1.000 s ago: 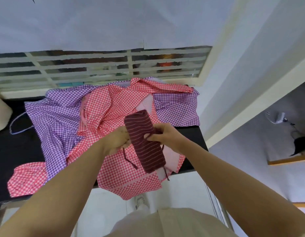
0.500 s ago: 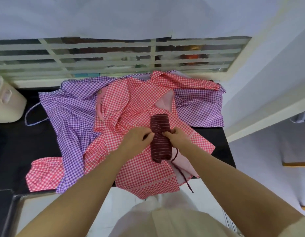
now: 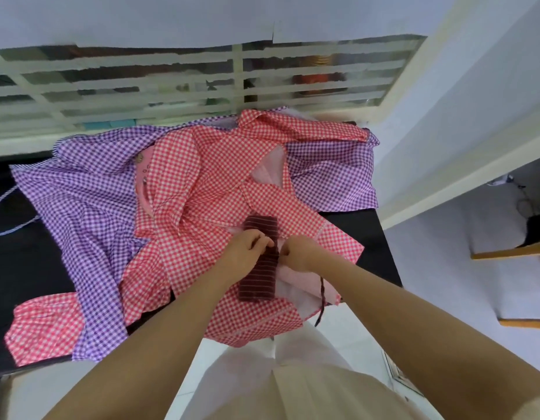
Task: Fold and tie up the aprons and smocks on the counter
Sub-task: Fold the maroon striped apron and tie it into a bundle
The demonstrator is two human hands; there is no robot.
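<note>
Red gingham smock (image 3: 232, 189) spills over the near edge of the black counter (image 3: 26, 262), a maroon tie string (image 3: 321, 301) dangling off with it. The folded maroon striped apron (image 3: 259, 268) sits on top, both hands meeting at its middle: left hand (image 3: 247, 253) and right hand (image 3: 299, 253) pinching the tie there. Purple gingham smock (image 3: 81, 201) fills the far left; bare counter shows right.

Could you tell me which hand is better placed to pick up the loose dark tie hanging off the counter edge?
Right. The loose tie dangles just below the right hand, on that side of the folded maroon bundle; the left hand would have to cross over.
</note>
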